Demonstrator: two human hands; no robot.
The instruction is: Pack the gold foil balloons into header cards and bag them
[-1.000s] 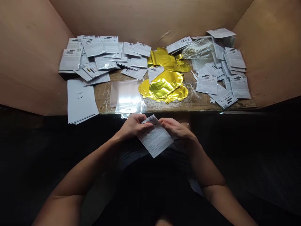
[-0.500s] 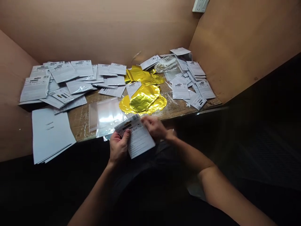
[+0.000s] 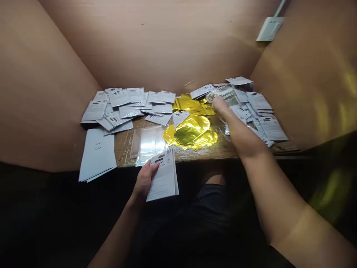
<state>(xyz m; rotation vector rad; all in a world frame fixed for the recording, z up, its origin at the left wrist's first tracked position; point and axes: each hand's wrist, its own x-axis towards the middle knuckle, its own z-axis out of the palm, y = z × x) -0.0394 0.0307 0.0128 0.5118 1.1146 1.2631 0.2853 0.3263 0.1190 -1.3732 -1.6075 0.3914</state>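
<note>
My left hand (image 3: 144,180) grips a folded white printed card (image 3: 161,183) by its left side, thumb on the front, in front of the table edge. The card has a hang hole at its top and stands slightly spread at the right side. My right hand (image 3: 222,105) is stretched to the back of the table, beside crumpled gold foil (image 3: 186,105) and a clear plastic bag (image 3: 227,91). Its fingers are mostly hidden and blurred. Flat gold foil shapes (image 3: 191,131) lie between the hands. Clear plastic sleeves (image 3: 152,139) lie just behind the held card.
Packed white cards (image 3: 119,97) are heaped at the back left, and more packets (image 3: 272,128) at the right. White sheets (image 3: 97,154) overhang the front left edge. Board walls enclose the wooden table (image 3: 124,150). A white socket (image 3: 270,29) is on the wall.
My right hand has left the card and reached out to the back right. My left hand keeps the card, now lower and with its fold opened a little. The view has shifted.
</note>
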